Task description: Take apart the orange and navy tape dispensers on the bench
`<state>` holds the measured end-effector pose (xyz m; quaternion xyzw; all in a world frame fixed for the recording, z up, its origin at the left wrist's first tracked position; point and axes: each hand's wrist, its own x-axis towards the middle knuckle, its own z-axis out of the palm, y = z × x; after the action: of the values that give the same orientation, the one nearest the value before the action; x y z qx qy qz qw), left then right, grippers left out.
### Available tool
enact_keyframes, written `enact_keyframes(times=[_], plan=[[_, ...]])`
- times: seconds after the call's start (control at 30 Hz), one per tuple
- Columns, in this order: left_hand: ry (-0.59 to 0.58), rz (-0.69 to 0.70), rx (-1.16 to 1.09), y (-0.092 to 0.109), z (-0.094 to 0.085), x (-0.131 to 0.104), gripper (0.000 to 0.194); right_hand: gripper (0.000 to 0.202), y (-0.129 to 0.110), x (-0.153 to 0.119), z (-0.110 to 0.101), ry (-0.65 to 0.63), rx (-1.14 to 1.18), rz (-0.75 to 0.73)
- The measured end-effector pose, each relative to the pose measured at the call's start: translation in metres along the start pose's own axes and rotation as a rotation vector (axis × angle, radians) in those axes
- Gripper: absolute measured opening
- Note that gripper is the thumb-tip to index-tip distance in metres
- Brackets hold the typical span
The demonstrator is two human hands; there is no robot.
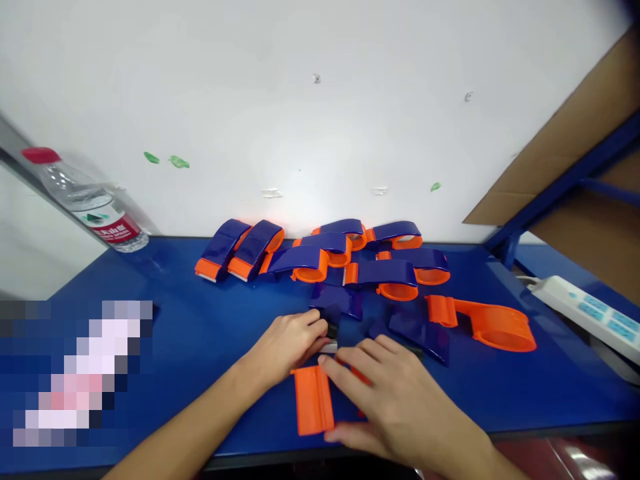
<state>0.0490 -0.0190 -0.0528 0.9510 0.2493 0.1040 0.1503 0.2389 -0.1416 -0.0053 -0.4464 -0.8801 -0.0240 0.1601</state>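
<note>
At the front middle of the blue table, my left hand (295,340) has its fingers closed round a small dark and silver part, mostly hidden by the fingers. My right hand (390,393) is bent over an orange plastic piece (313,400), its thumb and fingers around the right side of that piece. More orange shows under the right palm. Just beyond the hands lie loose dark blue curved covers (336,300), (420,333). An orange tape dispenser body without a blue cover (505,327) lies to the right.
Several blue and orange tape dispensers (300,259) stand along the white wall (300,120). A water bottle (105,213) leans at the far left. A white power strip (595,310) is at the right, below cardboard (555,147). The left front is pixelated.
</note>
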Motion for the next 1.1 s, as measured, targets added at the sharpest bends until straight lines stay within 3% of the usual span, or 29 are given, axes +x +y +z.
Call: enact_keyframes(times=[0.17, 0.37, 0.77, 0.9, 1.1], plan=[[0.018, -0.039, -0.155, -0.006, 0.0, 0.0, 0.023, 0.063, -0.012, -0.008, 0.015, -0.067, 0.023, 0.039], [0.088, -0.094, -0.26, -0.013, -0.014, -0.003, 0.02, 0.057, -0.012, -0.002, 0.024, -0.056, -0.07, 0.092], [0.256, -0.233, -0.258, -0.035, -0.032, -0.01, 0.022, 0.059, 0.015, 0.015, 0.03, -0.016, -0.085, 0.074], [0.411, -0.351, -0.217, -0.048, -0.046, -0.015, 0.026, 0.062, 0.016, 0.014, 0.035, 0.047, -0.091, 0.047], [0.842, -0.734, -0.018, -0.1, -0.068, -0.04, 0.019, 0.064, 0.019, 0.012, 0.022, 0.146, -0.116, -0.015]])
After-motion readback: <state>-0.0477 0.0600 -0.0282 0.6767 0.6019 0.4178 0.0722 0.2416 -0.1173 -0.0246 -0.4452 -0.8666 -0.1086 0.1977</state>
